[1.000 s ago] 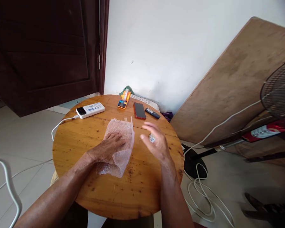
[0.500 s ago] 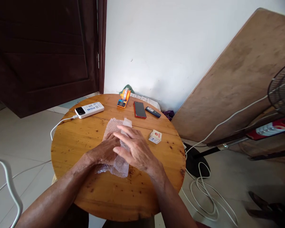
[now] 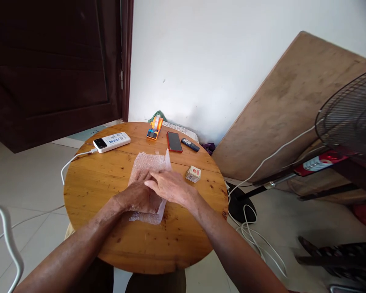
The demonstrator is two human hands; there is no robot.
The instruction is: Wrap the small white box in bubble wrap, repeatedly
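A sheet of bubble wrap [image 3: 149, 160] lies on the round wooden table [image 3: 91, 195], its right edge raised in a narrow flap. My left hand [image 3: 140, 195] rests palm down on the wrap with its fingers stretched out, partly covered by the other hand. Over the right part of the wrap, my right hand [image 3: 173, 187] reaches across with thumb and forefinger apart, its fingertips at the back of my left hand. Its other fingers are mostly hidden. Whether anything lies beneath the wrap or my left palm cannot be made out.
A white power bank [image 3: 112, 142] with a cable sits at the back left. Along the back are an orange tape dispenser [image 3: 155, 127], a red-edged phone [image 3: 174, 142] and a dark handheld device [image 3: 190, 145]. A small box [image 3: 193, 174] stands right of the wrap. A fan [image 3: 350, 114] is farther right.
My right hand has come down and left onto the wrap and my left hand, its fingers less spread. The wrap's right flap now stands more upright. The view has shifted to the right.
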